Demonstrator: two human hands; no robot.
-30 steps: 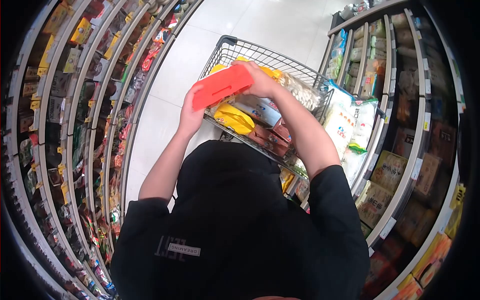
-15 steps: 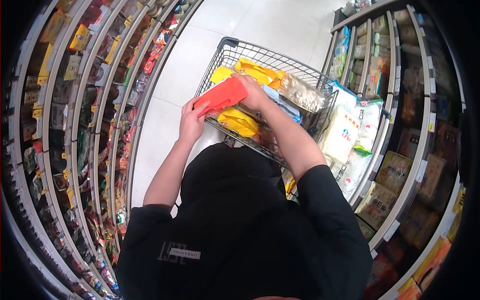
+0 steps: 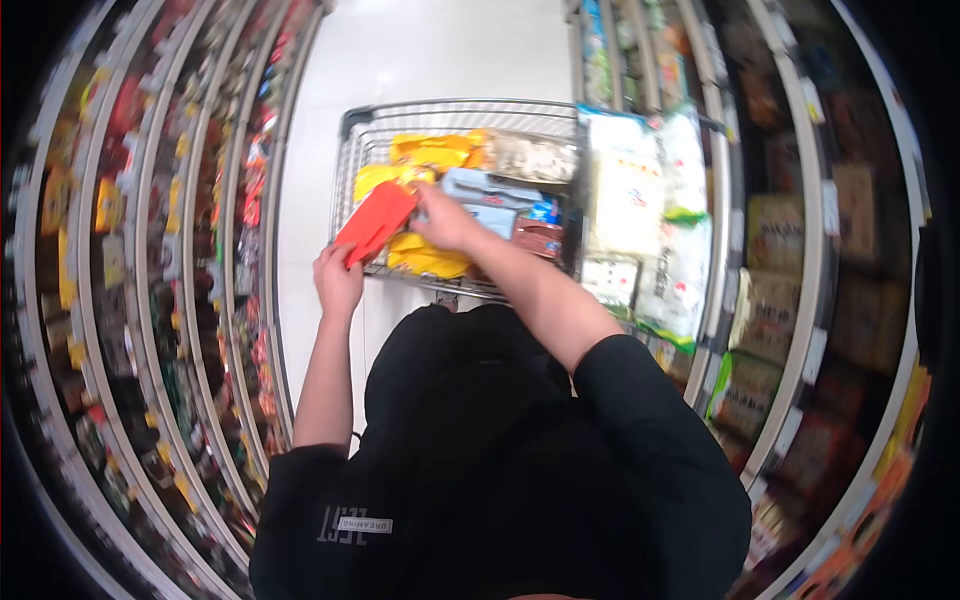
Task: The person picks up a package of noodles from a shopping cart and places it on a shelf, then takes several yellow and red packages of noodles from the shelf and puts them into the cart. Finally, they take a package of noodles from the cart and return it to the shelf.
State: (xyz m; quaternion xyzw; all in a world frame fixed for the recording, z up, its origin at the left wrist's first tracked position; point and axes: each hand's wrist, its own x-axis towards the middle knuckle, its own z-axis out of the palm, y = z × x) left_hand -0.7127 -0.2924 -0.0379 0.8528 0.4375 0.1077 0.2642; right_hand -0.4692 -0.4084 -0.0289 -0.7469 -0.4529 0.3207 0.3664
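A flat, bright red packet (image 3: 376,222) is held at a slant above the near left part of a wire shopping cart (image 3: 352,128). My left hand (image 3: 340,280) grips its lower left end. At the upper right end, my right hand (image 3: 440,217) has its fingers closed on the edge, somewhat blurred. Under and around the packet in the cart lie yellow bags (image 3: 428,256), light blue-grey packs (image 3: 478,187), a clear bag of pale pieces (image 3: 535,157) and a brown pack (image 3: 537,236).
White noodle-like bags (image 3: 624,190) sit at the cart's right end, beside the right shelves (image 3: 775,310). Tall shelves of small packets (image 3: 110,205) line the left side. Pale floor tiles (image 3: 440,50) stretch beyond the cart.
The view has turned, so the cart now appears squarer and further left. Both hands and the red packet have shifted left and slightly down in view, uncovering the blue-grey packs.
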